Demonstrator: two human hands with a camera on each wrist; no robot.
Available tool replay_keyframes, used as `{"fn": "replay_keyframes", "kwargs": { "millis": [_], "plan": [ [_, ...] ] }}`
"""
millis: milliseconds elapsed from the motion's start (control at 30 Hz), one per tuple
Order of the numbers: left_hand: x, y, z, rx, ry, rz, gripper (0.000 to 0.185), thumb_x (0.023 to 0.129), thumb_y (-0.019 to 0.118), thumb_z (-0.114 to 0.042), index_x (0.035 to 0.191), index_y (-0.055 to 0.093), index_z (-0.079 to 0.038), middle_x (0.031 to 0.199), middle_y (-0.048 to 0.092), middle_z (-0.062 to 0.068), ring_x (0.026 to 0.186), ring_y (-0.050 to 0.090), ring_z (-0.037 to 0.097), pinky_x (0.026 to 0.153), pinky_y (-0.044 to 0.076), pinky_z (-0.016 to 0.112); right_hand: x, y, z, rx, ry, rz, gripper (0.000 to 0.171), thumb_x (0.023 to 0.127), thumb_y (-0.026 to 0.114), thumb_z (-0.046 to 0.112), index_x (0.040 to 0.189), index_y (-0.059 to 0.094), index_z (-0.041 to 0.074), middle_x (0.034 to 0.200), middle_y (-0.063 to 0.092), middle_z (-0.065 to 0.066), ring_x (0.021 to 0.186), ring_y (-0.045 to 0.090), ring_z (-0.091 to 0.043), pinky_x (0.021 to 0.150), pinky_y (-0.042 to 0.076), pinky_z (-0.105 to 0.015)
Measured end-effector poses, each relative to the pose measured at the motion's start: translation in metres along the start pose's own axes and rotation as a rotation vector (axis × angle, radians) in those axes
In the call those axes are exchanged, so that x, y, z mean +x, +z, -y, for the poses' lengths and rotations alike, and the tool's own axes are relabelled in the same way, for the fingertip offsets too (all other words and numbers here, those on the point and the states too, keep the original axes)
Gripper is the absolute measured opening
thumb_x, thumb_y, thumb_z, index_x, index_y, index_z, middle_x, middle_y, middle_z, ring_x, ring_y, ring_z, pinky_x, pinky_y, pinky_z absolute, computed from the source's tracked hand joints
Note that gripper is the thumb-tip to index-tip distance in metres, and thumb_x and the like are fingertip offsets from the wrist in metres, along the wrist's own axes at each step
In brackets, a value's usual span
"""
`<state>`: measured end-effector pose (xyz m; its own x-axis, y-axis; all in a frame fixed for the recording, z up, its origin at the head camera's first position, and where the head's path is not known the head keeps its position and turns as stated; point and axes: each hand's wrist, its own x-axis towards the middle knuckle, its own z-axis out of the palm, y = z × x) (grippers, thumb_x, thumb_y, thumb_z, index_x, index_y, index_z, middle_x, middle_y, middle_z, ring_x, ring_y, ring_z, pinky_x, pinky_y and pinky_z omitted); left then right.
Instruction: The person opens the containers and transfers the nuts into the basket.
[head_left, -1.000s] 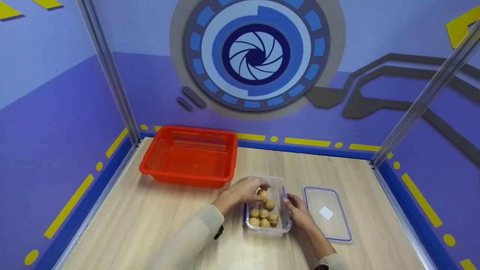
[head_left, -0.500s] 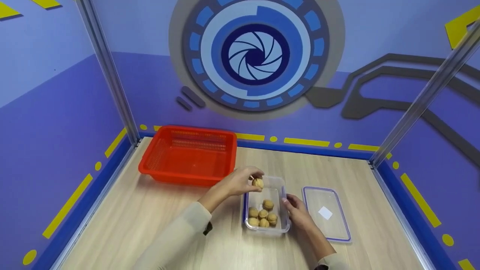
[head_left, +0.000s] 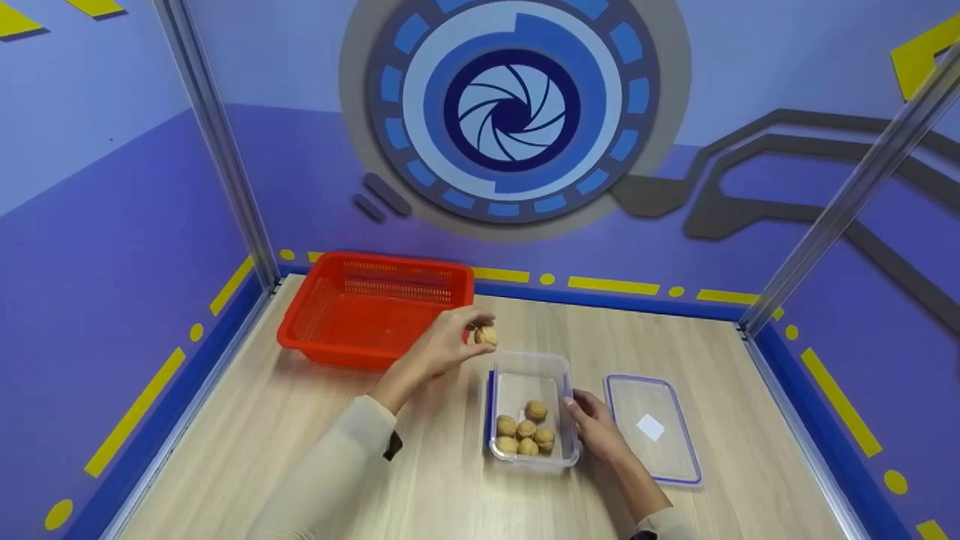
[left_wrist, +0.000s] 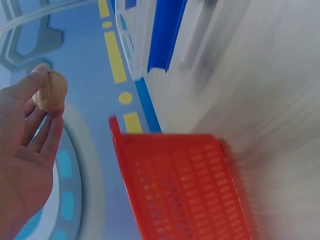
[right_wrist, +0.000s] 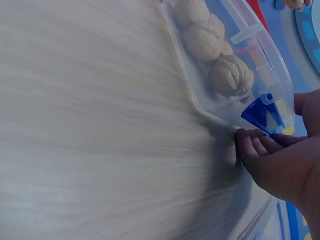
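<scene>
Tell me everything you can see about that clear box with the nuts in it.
The clear box is a rectangular tub of see-through plastic with blue clips on its sides. It stands open and upright on the wooden table, right of the red basket; its lid lies flat beside it. Five walnuts sit bunched at its near end. The right hand touches its right side.

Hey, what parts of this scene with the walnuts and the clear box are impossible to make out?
- Head view: the right hand covers part of the clear box wall, so its grip is unclear.
- Left wrist view: the red basket is cut off at the bottom edge; the table is motion-blurred.
- Right wrist view: walnuts in the box run off the top edge, so no count; the lid is out of frame.
</scene>
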<state>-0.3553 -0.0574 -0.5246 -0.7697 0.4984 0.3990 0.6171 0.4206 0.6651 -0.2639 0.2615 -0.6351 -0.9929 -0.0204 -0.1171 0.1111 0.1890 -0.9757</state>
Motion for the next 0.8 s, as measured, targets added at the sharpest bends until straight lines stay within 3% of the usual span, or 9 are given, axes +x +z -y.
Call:
{"fn": "replay_keyframes", "kwargs": {
  "millis": [200, 367, 600, 800],
  "plan": [
    [-0.007, -0.009, 0.02, -0.145, -0.096, -0.126, 0.047, 0.091, 0.087, -0.019, 0.132, 0.069, -0.007, 0.125, 0.072, 0.006, 0.111, 0.07, 0.02, 0.101, 0.057, 0.038, -0.001, 0.0, 0.0, 0.017, 0.029, -0.006, 0.057, 0.112, 0.056, 0.028, 0.155, 0.042, -0.008, 0.156, 0.047, -0.031, 0.146, 0.042, -0.045, 0.119, 0.033, -0.066],
    [-0.011, -0.013, 0.037, -0.179, -0.16, -0.205, 0.047, 0.09, 0.087, -0.016, 0.132, 0.069, -0.006, 0.125, 0.072, 0.005, 0.114, 0.07, 0.021, 0.102, 0.056, 0.039, -0.002, 0.001, 0.0, 0.015, 0.032, -0.005, 0.058, 0.111, 0.057, 0.029, 0.155, 0.042, -0.008, 0.155, 0.048, -0.03, 0.145, 0.044, -0.044, 0.119, 0.034, -0.065],
    [-0.015, -0.017, 0.059, -0.164, -0.273, -0.221, 0.047, 0.091, 0.086, -0.016, 0.133, 0.068, -0.008, 0.127, 0.071, 0.007, 0.115, 0.068, 0.021, 0.102, 0.056, 0.034, -0.002, 0.001, 0.002, -0.052, -0.015, -0.025, 0.053, 0.112, 0.054, 0.023, 0.15, 0.044, -0.013, 0.149, 0.051, -0.034, 0.14, 0.048, -0.046, 0.115, 0.04, -0.064],
    [-0.02, -0.014, 0.069, -0.137, -0.317, -0.227, 0.046, 0.091, 0.086, -0.015, 0.133, 0.069, -0.007, 0.126, 0.072, 0.007, 0.111, 0.069, 0.022, 0.1, 0.057, 0.038, -0.001, 0.001, 0.0, -0.092, -0.057, -0.027, 0.05, 0.112, 0.055, 0.023, 0.147, 0.048, -0.013, 0.146, 0.055, -0.033, 0.137, 0.053, -0.044, 0.111, 0.045, -0.06]
  ]
}}
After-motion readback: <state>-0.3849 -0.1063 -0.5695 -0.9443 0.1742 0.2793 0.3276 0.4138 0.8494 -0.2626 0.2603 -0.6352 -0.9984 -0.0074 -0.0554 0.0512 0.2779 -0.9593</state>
